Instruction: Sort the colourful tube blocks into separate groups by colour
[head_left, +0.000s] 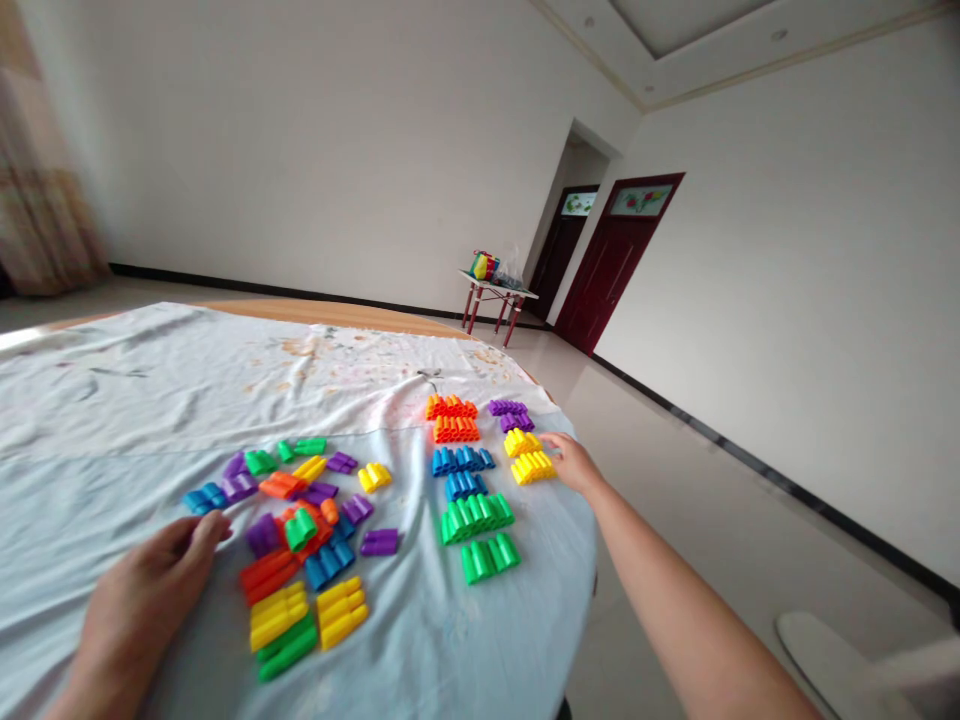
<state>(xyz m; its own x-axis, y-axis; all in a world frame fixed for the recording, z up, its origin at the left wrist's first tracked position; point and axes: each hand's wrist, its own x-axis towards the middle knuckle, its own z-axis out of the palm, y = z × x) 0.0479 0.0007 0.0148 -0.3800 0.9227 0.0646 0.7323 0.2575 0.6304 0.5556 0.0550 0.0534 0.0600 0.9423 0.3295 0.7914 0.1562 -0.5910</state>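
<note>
My left hand (146, 590) lies flat and open on the white cloth (150, 400), fingers beside a mixed heap of plastic blocks (300, 530) in several colours. My right hand (571, 462) reaches out to the cloth's right edge and touches a yellow block group (532, 466), its fingers partly curled. Sorted groups lie near it: orange blocks (452, 418), purple blocks (511, 414), blue blocks (463, 470) and green blocks (480, 535).
The cloth-covered table ends just right of the yellow blocks. A small red-legged table (496, 295) with coloured items stands by the far wall. Dark red doors (615, 265) are at the back right. A curtain (37, 180) hangs at left.
</note>
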